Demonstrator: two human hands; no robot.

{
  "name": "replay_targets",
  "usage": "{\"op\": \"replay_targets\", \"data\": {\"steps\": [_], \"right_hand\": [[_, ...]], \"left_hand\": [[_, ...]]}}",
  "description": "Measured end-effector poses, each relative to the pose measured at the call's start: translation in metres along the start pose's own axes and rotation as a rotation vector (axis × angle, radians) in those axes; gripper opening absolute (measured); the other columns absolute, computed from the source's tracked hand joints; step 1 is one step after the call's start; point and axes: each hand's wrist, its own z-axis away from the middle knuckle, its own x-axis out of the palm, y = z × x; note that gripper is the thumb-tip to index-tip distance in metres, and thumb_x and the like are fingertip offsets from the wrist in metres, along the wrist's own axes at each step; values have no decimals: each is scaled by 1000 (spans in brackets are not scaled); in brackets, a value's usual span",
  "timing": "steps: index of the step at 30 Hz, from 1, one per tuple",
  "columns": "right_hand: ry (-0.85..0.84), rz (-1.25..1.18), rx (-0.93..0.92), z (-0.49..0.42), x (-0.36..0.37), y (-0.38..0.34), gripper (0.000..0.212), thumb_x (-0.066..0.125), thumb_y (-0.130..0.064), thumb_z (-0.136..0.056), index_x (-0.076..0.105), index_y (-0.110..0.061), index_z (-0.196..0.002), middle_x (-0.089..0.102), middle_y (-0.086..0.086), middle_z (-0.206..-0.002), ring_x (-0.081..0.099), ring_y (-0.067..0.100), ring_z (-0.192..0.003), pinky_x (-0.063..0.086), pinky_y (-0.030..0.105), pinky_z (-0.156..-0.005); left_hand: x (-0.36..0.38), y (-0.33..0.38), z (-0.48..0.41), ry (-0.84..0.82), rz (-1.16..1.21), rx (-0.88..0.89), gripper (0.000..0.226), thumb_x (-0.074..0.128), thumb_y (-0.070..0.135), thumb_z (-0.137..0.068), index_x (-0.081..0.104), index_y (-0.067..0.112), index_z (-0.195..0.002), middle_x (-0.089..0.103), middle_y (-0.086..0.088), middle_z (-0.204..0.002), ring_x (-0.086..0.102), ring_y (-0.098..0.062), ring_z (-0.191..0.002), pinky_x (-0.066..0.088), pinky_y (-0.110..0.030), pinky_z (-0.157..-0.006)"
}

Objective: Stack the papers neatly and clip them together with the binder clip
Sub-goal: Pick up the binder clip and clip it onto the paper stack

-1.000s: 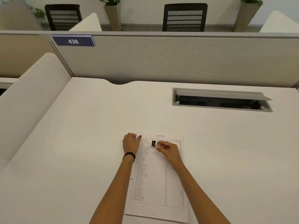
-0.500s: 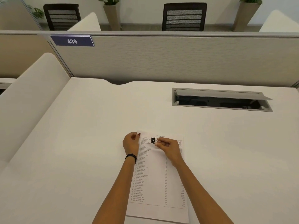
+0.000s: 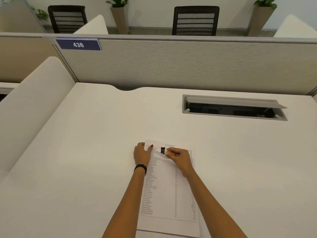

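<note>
Since a second ago you've slid the binder clip a bit toward the papers' top edge. Your right hand pinches its wire handles; your left hand lies flat, pinning the top-left corner to the worktop.

A white desk has an open cable tray recessed at its far right. A grey partition behind it carries a blue "436" plate. Beyond stand two black mesh chairs and potted plants.
</note>
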Motion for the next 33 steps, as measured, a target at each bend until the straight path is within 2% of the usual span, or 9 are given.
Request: {"op": "replay_targets", "data": {"steps": [3, 5, 10, 15, 19, 25, 28, 30, 33], "right_hand": [[-5, 9, -2, 0, 0, 0, 29, 77, -7, -70, 70, -3, -98, 71, 6, -83, 65, 4, -73, 50, 9, -70], [-6, 18, -2, 0, -1, 0, 28, 77, -7, -70, 70, -3, -97, 70, 5, -81, 66, 4, -73, 50, 11, -72], [9, 35, -39, 0, 0, -6, 23, 77, -5, -69, 71, -6, -92, 69, 6, -80, 64, 0, -68, 51, 9, -70], [60, 170, -193, -5, 4, -19, 23, 77, -7, -70, 71, -3, -91, 71, 9, -84, 64, 7, -72, 50, 9, -69], [64, 268, -284, -11, 7, -33, 20, 76, -6, -71, 71, -2, -91, 71, 10, -86, 64, 13, -73, 48, 7, -68], [55, 482, -408, -17, 5, -55, 18, 73, -12, -75, 71, -5, -91, 71, 9, -88, 61, 12, -73, 44, 7, -63], [41, 589, -441, -20, 3, -63, 17, 70, -16, -78, 71, -8, -93, 72, 8, -91, 61, 15, -77, 49, 25, -82], [28, 653, -456, -22, 1, -66, 17, 69, -18, -79, 71, -7, -92, 72, 8, -93, 61, 15, -76, 38, 33, -104], [15, 723, -469, -24, -1, -73, 18, 67, -18, -81, 71, -7, -94, 72, 9, -94, 58, 11, -72, 20, 33, -114]], "left_hand": [[-2, 0, 0, 35, 144, -21, 22, 58, 24, -89, 62, 3, -93, 60, -7, -88, 54, -25, -86, 41, -25, -71], [-3, 0, -1, 66, 247, -27, 21, 56, 21, -90, 62, 7, -75, 61, -5, -77, 52, -22, -74, 37, -22, -58], [-4, -4, -3, 125, 339, -48, 17, 63, 17, -85, 71, 3, -85, 67, -5, -84, 59, -19, -79, 44, -24, -71], [-6, 1, 2, 151, 347, -2, 13, 67, 17, -83, 71, 5, -86, 67, -3, -81, 60, -15, -75, 40, -14, -60], [-6, 7, 6, 154, 309, 61, 13, 67, 20, -83, 71, 8, -84, 69, -3, -81, 62, -15, -75, 43, -16, -60], [-6, 15, 16, 162, 266, 165, 14, 64, 25, -84, 71, 13, -84, 70, 1, -80, 64, -13, -74, 49, -22, -63], [-6, 20, 23, 154, 256, 226, 14, 63, 25, -86, 71, 13, -86, 70, 2, -80, 64, -10, -73, 48, -19, -61], [-6, 23, 26, 149, 257, 253, 12, 63, 25, -86, 71, 15, -86, 70, 3, -79, 65, -10, -73, 52, -22, -62], [-6, 24, 32, 136, 264, 287, 9, 62, 26, -86, 70, 21, -85, 71, 5, -79, 67, -10, -72, 56, -27, -63]]}}
